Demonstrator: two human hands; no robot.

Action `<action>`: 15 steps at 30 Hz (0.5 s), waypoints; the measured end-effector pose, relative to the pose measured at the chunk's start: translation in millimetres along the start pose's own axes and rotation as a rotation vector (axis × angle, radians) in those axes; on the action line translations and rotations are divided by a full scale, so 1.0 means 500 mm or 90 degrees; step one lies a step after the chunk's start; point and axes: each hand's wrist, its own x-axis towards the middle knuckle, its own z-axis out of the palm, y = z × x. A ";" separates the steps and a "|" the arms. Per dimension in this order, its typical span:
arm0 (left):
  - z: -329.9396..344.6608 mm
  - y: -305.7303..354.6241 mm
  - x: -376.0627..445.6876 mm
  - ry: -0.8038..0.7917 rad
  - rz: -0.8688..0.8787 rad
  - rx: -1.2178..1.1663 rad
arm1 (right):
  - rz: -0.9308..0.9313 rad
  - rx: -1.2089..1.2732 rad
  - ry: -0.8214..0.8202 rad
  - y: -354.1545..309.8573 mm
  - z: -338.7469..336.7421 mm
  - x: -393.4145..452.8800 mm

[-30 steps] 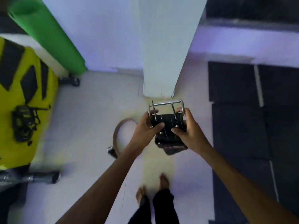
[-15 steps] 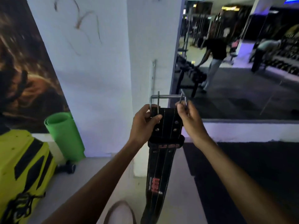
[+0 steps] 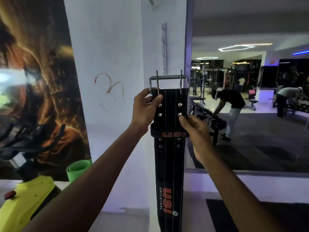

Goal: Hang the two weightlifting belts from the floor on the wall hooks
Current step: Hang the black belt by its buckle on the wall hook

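A black weightlifting belt (image 3: pixel 169 164) with orange "USI" lettering hangs straight down in front of a white pillar (image 3: pixel 150 47). Its steel two-prong buckle (image 3: pixel 168 79) is at the top, level with the pillar's right edge. My left hand (image 3: pixel 144 108) pinches the belt's upper left edge just under the buckle. My right hand (image 3: pixel 194 129) grips the belt's right side near the keeper loop. A vertical metal rail (image 3: pixel 164 47) is fixed to the pillar above the buckle, and a small wall hook (image 3: pixel 151 2) shows near the top. The second belt is out of view.
A wall mural (image 3: pixel 36 89) fills the left. A rolled green mat (image 3: pixel 78 169) and a yellow machine (image 3: pixel 26 201) stand at lower left. A large mirror (image 3: pixel 250 114) on the right reflects dumbbell racks and two bending people. A dark floor mat (image 3: pixel 234 215) lies at lower right.
The view has swung up from the floor to the pillar. Both hands have raised the black belt higher, so it hangs full length. The brown belt on the floor has left the view.
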 end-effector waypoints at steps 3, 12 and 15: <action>0.017 0.040 0.025 0.009 -0.004 -0.015 | -0.004 0.110 0.004 -0.013 0.001 0.010; 0.054 0.121 0.070 0.040 0.036 -0.029 | 0.061 -0.102 -0.005 0.099 -0.047 -0.053; 0.061 0.124 0.078 0.055 0.038 -0.039 | 0.138 -0.161 -0.009 0.198 -0.075 -0.160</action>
